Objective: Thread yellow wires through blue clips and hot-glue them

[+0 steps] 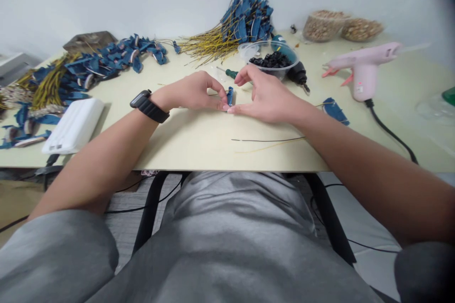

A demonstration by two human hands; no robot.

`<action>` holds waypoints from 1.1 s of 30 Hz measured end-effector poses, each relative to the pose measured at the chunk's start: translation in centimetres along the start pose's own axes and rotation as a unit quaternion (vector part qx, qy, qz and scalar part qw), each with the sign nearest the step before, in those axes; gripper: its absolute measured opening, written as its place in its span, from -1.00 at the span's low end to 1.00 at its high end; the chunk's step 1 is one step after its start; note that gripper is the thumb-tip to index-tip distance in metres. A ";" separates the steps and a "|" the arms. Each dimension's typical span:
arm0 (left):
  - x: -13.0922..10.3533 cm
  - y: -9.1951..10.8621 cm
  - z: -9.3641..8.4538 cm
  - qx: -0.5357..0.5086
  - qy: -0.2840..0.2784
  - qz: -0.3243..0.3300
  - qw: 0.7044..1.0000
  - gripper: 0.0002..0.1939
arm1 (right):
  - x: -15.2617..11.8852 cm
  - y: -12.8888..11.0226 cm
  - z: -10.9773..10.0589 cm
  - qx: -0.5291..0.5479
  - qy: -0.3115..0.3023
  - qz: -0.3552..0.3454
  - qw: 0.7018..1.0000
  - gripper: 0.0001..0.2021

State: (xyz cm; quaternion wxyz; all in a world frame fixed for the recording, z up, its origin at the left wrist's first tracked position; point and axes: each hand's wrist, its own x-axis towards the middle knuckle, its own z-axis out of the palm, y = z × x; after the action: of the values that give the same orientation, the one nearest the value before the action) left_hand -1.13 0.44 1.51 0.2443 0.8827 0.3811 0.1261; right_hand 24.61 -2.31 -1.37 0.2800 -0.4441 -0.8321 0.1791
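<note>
My left hand (202,92), with a black watch (151,105) on its wrist, pinches a small blue wired piece (230,95) between thumb and index fingertip. Thin wire runs out from under this hand to the left. My right hand (265,94) faces it, thumb tip meeting the left fingertips at the lower end of the piece, its other fingers arched away with a gap. Another blue wired piece (336,111) lies by my right forearm. A black wire (270,140) and a yellow wire (263,148) stretch from there across the tabletop (199,147).
Behind my hands stand a clear bowl of black bits (272,61), a green screwdriver (232,74) and a dark power tool (296,73). A pink glue gun (364,66) sits right. Blue wired pieces (245,21) pile behind and left, near a white power bank (74,125).
</note>
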 end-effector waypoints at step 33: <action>0.4 -1.4 0.8 0.083 0.123 -0.036 0.988 -0.71 | 0.8 0.1 2.0 0.002 -0.018 -0.005 1.000 -0.31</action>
State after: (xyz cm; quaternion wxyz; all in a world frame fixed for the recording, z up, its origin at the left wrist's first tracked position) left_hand -1.39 1.32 0.06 0.1262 0.8632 0.4491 0.1929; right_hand 23.06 -1.69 -2.68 0.2672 -0.4363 -0.8385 0.1875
